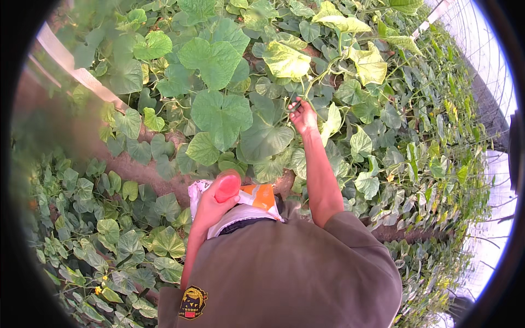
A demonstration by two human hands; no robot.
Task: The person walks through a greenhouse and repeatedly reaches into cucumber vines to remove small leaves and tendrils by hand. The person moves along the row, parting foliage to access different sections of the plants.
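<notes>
My left hand [215,203] is closed around a red cup-like container [228,186], held upright near my waist. Behind it, a white and orange plastic bag [262,199] hangs at my front. My right hand [304,116] reaches out among the vines, its fingers curled around a small dark green fruit, apparently a young cucumber [294,107], beside a climbing stem [318,80]. Whether the fruit is still joined to the vine cannot be told. Large green leaves [221,117] stand left of that hand, and yellowish leaves [287,60] are above it.
Dense cucumber-like vines spread on both sides, with a few yellow flowers [98,290] at the lower left. Bare soil [135,168] shows between the rows. A pale strap or post [78,74] crosses the upper left. White sheeting with thin lines [484,45] borders the right.
</notes>
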